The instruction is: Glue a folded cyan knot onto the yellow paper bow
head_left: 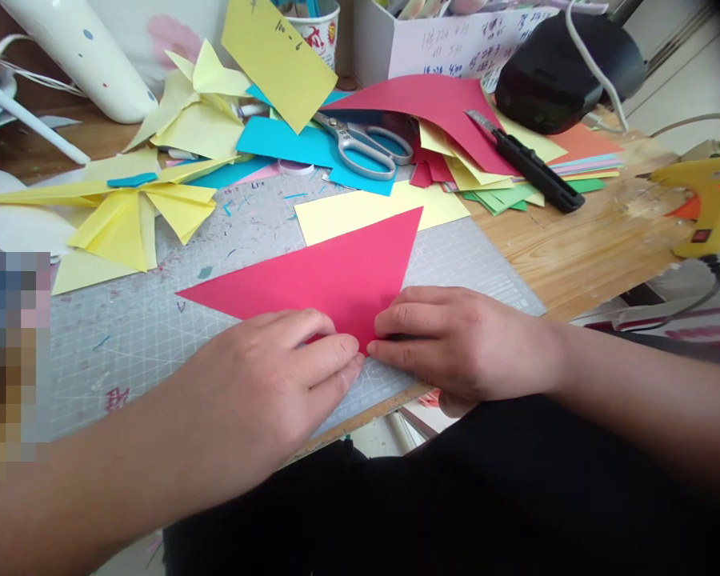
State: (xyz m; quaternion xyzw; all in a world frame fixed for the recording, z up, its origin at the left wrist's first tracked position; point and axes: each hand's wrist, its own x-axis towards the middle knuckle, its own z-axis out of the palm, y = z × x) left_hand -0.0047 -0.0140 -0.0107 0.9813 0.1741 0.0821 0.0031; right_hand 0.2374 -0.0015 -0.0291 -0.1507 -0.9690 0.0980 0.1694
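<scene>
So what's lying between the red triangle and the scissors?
A pale yellow sheet partly under the red triangle, then blue paper beneath the scissors, per the head view.

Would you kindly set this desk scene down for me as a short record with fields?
Left hand: fingertips pressing the near corner of the red paper triangle
Right hand: fingertips on the same corner, meeting the other hand's
Surface: grey cutting mat on a wooden desk
Behind: yellow sheet, scissors, utility knife, folded yellow paper
Right edge: yellow glue gun
</scene>
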